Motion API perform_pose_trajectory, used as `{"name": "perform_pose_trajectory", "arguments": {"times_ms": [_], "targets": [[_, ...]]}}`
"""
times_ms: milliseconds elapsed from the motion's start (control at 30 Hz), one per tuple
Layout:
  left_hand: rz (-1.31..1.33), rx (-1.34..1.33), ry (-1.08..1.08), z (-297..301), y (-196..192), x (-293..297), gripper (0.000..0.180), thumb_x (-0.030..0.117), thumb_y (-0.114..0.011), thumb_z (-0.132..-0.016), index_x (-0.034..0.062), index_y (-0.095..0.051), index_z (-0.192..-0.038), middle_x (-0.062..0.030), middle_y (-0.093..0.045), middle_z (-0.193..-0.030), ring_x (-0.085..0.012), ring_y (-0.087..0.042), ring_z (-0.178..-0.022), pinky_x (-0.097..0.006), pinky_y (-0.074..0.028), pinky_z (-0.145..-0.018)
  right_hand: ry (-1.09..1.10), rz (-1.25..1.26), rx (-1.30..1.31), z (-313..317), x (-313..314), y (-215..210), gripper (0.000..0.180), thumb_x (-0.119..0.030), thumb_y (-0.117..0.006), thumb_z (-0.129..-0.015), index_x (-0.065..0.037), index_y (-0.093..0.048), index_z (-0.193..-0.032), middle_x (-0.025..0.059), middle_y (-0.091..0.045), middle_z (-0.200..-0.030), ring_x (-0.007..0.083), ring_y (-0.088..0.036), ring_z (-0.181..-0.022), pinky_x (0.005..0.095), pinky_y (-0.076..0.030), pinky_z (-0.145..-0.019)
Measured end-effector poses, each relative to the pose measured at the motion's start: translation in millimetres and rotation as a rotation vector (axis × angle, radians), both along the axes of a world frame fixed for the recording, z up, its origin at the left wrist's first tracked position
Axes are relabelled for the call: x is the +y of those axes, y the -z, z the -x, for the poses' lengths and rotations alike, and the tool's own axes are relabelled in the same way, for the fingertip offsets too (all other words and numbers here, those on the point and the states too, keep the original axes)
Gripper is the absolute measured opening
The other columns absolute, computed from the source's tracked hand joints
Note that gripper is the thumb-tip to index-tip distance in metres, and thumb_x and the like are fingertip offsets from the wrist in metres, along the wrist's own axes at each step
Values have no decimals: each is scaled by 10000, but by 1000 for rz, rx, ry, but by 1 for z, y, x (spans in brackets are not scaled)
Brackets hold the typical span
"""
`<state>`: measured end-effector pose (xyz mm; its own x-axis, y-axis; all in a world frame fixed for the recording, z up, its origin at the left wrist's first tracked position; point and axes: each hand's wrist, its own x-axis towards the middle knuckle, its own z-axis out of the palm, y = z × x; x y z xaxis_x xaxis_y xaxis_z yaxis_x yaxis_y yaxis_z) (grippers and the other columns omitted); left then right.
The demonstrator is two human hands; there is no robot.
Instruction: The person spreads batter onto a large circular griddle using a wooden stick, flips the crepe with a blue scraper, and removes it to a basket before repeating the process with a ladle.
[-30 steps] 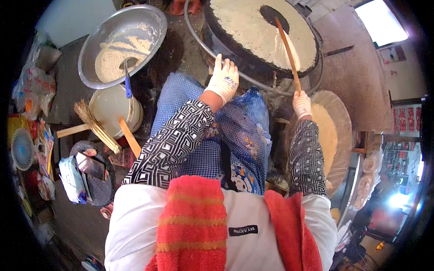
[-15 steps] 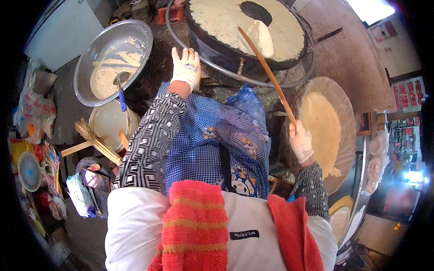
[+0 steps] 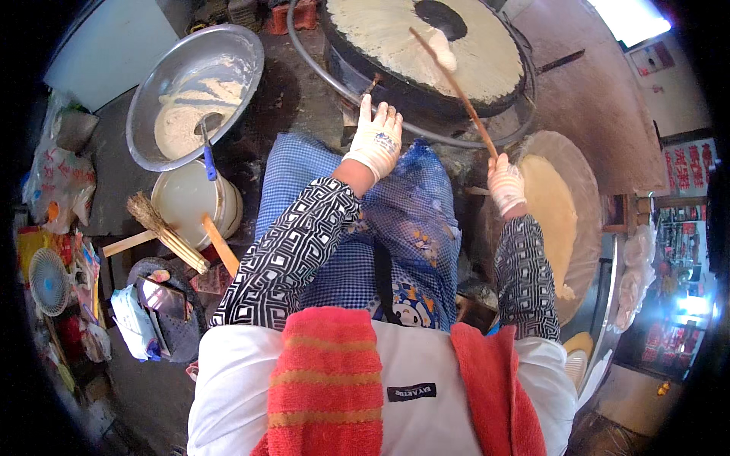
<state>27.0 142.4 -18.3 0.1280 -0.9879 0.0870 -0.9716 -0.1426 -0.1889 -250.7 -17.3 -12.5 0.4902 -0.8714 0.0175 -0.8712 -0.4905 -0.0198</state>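
My left hand (image 3: pixel 378 141), in a white glove, hovers by the near rim of a round black griddle (image 3: pixel 384 82). Its fingers are apart, beside a rusty peg (image 3: pixel 374 82) and the grey metal hoop (image 3: pixel 319 82) around the griddle; contact is unclear. In my gloved right hand (image 3: pixel 506 185) is the lower end of a long flat wooden stick (image 3: pixel 461 95). The stick reaches over the griddle, its upper part against a pale lump of batter (image 3: pixel 442 50). A layer of batter (image 3: pixel 380 34) covers the griddle top around a dark bare patch (image 3: pixel 441 20).
On the left, a steel basin (image 3: pixel 247 53) holds batter and a blue-handled ladle (image 3: pixel 210 162). Below it are a white bucket (image 3: pixel 229 209) and a straw brush (image 3: pixel 171 235). Thin round sheets (image 3: pixel 551 205) lie stacked at my right. A small fan (image 3: pixel 49 281) stands far left.
My left hand has moved right along the griddle's near rim. The peg now sits further left. The batter lump is smaller and farther off, with the stick still on it.
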Motion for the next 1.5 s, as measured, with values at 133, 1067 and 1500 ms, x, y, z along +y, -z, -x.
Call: {"name": "perform_pose_trajectory", "arguments": {"times_ms": [133,1067,1500], "targets": [[0,-19,-23,-18,-2,5,532,237,-417,-932,6,-426,-1412,-136,-445,-1452,-287,-342,-1394,-664,-66,-1129,70,37,54,-34,-34,-10,317,-344,-447,-979,-50,-562,-1007,279,-655,-896,453,-622,-856,553,-472,-762],[94,183,-329,-123,-7,12,459,147,-444,-928,56,-462,-1377,-101,-421,-1471,-269,-380,-1368,-670,-120,-1110,-134,98,66,-47,-50,-8,300,-343,-477,-982,-49,-530,-958,272,-631,-762,470,-620,-746,559,-489,-657],[-11,188,-114,-40,-23,20,556,319,-512,-909,29,-466,-1381,-128,-440,-1453,-263,-337,-1397,-672,-134,-1109,37,48,78,-67,-78,-18,343,-388,-466,-978,-54,-542,-1002,280,-645,-849,471,-622,-842,558,-488,-726]]}}
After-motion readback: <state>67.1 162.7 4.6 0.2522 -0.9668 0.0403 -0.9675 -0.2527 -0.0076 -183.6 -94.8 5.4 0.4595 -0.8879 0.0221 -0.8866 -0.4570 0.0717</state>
